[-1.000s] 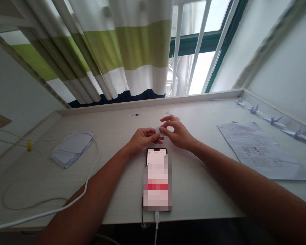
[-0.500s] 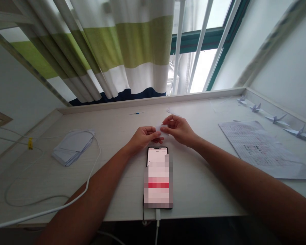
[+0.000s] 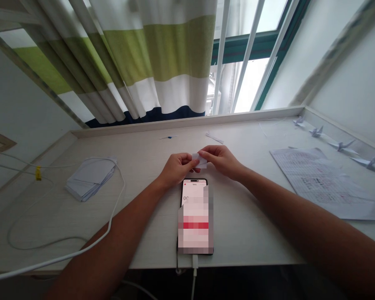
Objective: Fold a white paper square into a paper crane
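Observation:
A small folded piece of white paper (image 3: 201, 163) is held between my two hands, just beyond the top of the phone. My left hand (image 3: 178, 167) pinches its left side, with the thumb on top and the fingers underneath. At its upper right edge, the thumb and fingertips of my right hand (image 3: 221, 159) close on the paper. Below the hands lies a phone (image 3: 195, 216) with its screen lit and partly blurred, a white charging cable (image 3: 194, 266) plugged into its lower end.
Several folded paper cranes (image 3: 342, 146) line the right edge of the desk. Written-on sheets (image 3: 321, 183) lie near them. To the left are a stack of white paper (image 3: 89, 177) and a loose white cable (image 3: 120, 196). A paper strip (image 3: 214, 138) and a small blue-and-white item (image 3: 169, 137) lie behind.
My right hand has shifted slightly down, its fingers now closer over the paper's upper edge. The paper strip behind it shows more fully. The whole view has moved a little.

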`<state>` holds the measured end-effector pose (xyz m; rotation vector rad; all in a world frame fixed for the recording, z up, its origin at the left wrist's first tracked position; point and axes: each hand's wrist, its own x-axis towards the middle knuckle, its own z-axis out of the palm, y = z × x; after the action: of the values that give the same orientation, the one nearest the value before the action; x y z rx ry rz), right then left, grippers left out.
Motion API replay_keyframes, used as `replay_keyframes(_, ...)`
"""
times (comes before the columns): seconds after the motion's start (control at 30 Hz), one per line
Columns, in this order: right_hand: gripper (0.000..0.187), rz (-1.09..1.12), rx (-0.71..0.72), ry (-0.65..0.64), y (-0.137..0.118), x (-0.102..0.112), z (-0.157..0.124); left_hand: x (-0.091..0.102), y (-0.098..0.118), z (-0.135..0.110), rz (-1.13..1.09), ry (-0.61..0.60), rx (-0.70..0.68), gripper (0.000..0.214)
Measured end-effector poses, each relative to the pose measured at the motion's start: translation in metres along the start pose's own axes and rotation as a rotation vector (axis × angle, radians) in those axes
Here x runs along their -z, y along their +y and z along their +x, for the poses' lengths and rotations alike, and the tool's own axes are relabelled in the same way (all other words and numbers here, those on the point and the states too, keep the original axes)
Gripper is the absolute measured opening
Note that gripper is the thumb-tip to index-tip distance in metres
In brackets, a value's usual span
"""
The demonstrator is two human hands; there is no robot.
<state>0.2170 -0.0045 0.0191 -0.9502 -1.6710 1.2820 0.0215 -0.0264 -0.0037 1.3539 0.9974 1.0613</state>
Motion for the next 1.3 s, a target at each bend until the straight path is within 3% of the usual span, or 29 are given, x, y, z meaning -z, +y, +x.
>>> replay_keyframes(0.57,0.027,-0.102,0.001,0.003,0.002,0.001,0.001,0.001,-0.004,0.002,-0.055,-0.027,0.042,0.048)
replay_keyframes(0.73,0.045,0.088,-0.044,-0.008,0.006,0.0,0.003,0.0,0.0,0.004,-0.053,0.114,-0.04,0.041)
replay_keyframes(0.87,0.048,0.077,0.02,0.013,0.006,-0.004,0.002,-0.004,0.005,0.003,-0.049,0.21,-0.074,0.035)
replay_keyframes(1.0,0.044,0.041,0.089,0.073,0.003,-0.005,0.0,-0.008,0.009,0.0,-0.078,0.181,-0.033,0.033)
replay_keyframes(1.3,0.037,0.025,0.044,-0.008,0.003,-0.005,-0.001,-0.005,0.006,0.0,-0.028,0.096,-0.038,0.034)
